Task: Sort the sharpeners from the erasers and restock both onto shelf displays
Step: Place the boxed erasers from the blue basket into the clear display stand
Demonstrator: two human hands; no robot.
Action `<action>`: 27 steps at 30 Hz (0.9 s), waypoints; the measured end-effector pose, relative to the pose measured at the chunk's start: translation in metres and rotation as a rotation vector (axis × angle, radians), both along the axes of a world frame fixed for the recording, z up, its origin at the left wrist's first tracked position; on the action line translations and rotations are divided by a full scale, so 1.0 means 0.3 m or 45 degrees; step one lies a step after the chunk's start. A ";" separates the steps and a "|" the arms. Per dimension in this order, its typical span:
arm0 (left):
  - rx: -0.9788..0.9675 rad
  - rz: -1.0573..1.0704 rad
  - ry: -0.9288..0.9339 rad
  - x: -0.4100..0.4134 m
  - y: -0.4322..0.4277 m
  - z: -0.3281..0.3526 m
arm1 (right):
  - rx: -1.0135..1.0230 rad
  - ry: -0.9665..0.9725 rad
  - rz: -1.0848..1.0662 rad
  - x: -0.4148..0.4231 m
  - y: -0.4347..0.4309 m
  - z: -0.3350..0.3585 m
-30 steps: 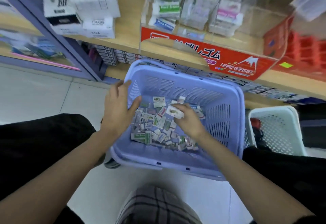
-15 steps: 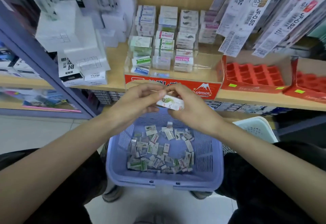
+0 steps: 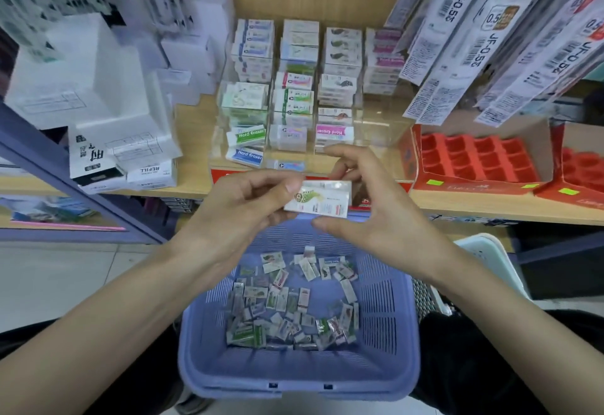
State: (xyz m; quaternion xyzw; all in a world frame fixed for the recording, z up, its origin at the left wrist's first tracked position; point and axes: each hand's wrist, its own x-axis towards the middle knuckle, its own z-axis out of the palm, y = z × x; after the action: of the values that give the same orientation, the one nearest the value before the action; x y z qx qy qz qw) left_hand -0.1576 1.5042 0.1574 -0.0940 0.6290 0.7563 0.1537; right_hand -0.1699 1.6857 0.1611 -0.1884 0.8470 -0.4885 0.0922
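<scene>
A white eraser [image 3: 322, 200] with a green printed sleeve is held above the purple basket [image 3: 398, 333]. My left hand [image 3: 242, 205] pinches its left end between thumb and fingers. My right hand [image 3: 369, 205] is at its right end with the fingers spread and relaxed, the thumb just below the eraser. Several small wrapped erasers [image 3: 287, 303] lie loose in the basket's bottom. On the wooden shelf [image 3: 457, 208] behind stands a clear display case [image 3: 376, 133] with stacked erasers in its compartments.
Red divided trays [image 3: 474, 156] sit on the shelf at the right. White refill boxes [image 3: 124, 153] are stacked at the left. Packaged pen refills [image 3: 490, 39] hang at the upper right. A white basket [image 3: 487, 258] stands to the right of the purple one.
Both hands lifted out of the basket with the eraser, up in front of the display. The right hand's fingers have loosened from it while the left hand took hold of its left end.
</scene>
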 end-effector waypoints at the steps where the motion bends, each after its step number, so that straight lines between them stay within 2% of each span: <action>1: -0.004 0.033 0.019 -0.003 -0.005 0.004 | -0.033 -0.003 -0.017 -0.006 0.012 0.007; 8: 0.146 0.058 0.038 -0.006 0.004 0.021 | -0.431 -0.274 -0.077 -0.006 0.024 0.007; 15: 0.366 0.104 -0.093 -0.013 0.007 0.034 | -0.503 -0.307 -0.148 0.000 0.020 0.003; 23: 0.158 0.157 -0.082 -0.015 -0.019 0.030 | -0.542 -0.280 -0.289 -0.010 0.037 -0.002; 27: 0.350 0.179 -0.075 -0.022 -0.015 0.029 | -0.525 -0.272 -0.354 -0.012 0.040 -0.008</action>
State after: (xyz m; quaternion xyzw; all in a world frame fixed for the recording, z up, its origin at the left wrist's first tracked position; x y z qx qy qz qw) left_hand -0.1643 1.4998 0.1659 -0.1382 0.5066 0.8410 0.1302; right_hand -0.1736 1.6978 0.1587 -0.0325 0.7328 -0.6758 0.0729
